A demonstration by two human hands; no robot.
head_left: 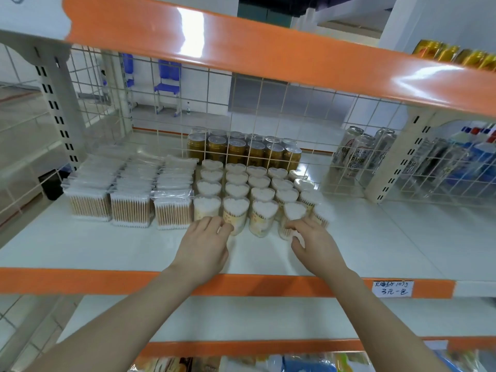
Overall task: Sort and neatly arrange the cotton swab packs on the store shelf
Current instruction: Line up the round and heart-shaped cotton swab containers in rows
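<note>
Several heart-shaped clear tubs of cotton swabs (261, 194) stand in rows in the middle of the white shelf (107, 248). To their left, flat bagged swab packs (131, 183) lie stacked in three rows. My left hand (206, 247) touches the base of a front-row tub (236, 213), fingers loosely bent. My right hand (312, 245) curls its fingers around the bottom of another front tub (292, 216) at the right of the group.
Gold cans (243, 150) stand behind the tubs past the wire grid. Beer cans (359, 150) and bottles sit at the right behind mesh. An orange shelf lip (80, 281) with a price tag (393, 289) runs along the front. An upper shelf (268, 49) hangs overhead.
</note>
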